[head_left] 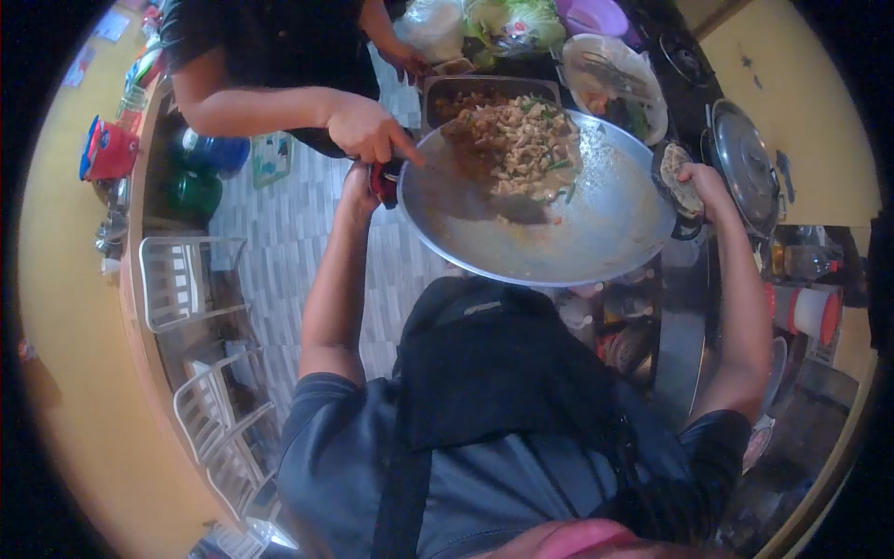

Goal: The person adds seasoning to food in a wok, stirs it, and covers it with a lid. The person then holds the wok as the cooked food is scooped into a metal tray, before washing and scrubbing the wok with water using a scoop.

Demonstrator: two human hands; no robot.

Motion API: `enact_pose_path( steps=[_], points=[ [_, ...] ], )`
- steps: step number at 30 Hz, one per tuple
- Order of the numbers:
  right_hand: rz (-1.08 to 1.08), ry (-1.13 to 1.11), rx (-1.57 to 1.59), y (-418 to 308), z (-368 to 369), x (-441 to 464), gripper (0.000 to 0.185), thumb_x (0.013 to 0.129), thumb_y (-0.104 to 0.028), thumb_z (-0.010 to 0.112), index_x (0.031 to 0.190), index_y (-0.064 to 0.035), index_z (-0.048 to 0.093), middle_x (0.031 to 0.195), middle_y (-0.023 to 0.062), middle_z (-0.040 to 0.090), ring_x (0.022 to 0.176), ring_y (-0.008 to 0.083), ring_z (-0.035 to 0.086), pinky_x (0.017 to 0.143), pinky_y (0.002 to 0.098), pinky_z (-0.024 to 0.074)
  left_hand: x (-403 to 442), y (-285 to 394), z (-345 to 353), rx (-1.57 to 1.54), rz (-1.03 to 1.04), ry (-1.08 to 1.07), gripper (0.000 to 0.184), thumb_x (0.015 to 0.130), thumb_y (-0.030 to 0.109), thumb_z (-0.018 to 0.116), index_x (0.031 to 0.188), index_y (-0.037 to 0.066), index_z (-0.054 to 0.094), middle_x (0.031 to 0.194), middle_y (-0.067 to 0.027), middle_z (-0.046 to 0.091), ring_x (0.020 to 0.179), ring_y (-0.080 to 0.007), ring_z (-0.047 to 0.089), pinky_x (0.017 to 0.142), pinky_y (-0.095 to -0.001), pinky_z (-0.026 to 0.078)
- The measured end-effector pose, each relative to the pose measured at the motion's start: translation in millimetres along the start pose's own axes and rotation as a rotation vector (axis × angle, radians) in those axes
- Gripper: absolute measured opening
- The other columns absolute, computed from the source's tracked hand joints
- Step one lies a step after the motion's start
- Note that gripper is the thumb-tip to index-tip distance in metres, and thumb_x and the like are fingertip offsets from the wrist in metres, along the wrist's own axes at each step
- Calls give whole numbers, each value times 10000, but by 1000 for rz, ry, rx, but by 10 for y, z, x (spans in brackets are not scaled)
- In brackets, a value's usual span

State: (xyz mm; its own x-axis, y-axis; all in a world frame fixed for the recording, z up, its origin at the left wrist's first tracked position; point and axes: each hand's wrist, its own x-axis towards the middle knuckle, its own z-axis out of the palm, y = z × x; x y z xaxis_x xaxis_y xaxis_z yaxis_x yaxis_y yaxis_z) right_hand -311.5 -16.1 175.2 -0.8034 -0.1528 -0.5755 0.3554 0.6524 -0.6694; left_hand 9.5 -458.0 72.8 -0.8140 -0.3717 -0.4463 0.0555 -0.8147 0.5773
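Observation:
A large metal wok [619, 228] is held up in front of me, tilted away toward a metal tray [549, 86]. My left hand [358, 189] is closed around its left handle, with a dark red cloth [383, 184] at the grip. On the other side my right hand [705, 186] grips the right handle through a folded, stained cloth [681, 182]. Cooked meat pieces with green bits [531, 144] lie at the wok's far side and extend into the tray. A spatula blade [520, 210] rests in the wok near them.
Another person's hand [368, 129] reaches over the wok's left rim; their other hand [405, 61] is beside the tray. Leafy vegetables [521, 23], a white dish [619, 61], a purple basin [596, 16] and a lidded pot [743, 163] stand around. White chairs [186, 279] are at left.

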Motion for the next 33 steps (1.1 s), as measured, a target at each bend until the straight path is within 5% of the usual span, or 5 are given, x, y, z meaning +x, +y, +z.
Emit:
enact_pose_path(
  steps=[16,25,28,33],
  points=[
    [-78,-79,-70,-137,-69,220,214,600,-168,568,709,15,584,703,98,587,599,218,558,557,334,438,338,-104,-459,7,39,-9,297,928,171,357,1089,5,543,1001,-107,623,903,-222,610,828,-350,482],
    [-79,-30,-161,-252,-15,154,200,600,-170,558,665,19,569,709,95,584,589,211,540,558,334,427,248,-71,-371,40,105,-24,316,913,276,464,1112,37,520,1016,-99,616,889,-218,614,765,-347,514],
    [-66,-65,-135,-227,-35,234,133,621,-172,533,672,-55,573,631,51,566,501,175,527,472,296,413,129,-18,-198,97,109,8,319,915,289,458,1105,42,526,996,-89,622,846,-207,619,735,-339,519],
    [-74,-42,-209,-193,-74,342,184,594,-177,556,644,0,554,696,86,568,598,210,526,580,328,416,64,-7,-100,87,103,9,308,915,294,451,1071,45,544,954,-72,630,817,-191,622,714,-330,524]
  ],
)
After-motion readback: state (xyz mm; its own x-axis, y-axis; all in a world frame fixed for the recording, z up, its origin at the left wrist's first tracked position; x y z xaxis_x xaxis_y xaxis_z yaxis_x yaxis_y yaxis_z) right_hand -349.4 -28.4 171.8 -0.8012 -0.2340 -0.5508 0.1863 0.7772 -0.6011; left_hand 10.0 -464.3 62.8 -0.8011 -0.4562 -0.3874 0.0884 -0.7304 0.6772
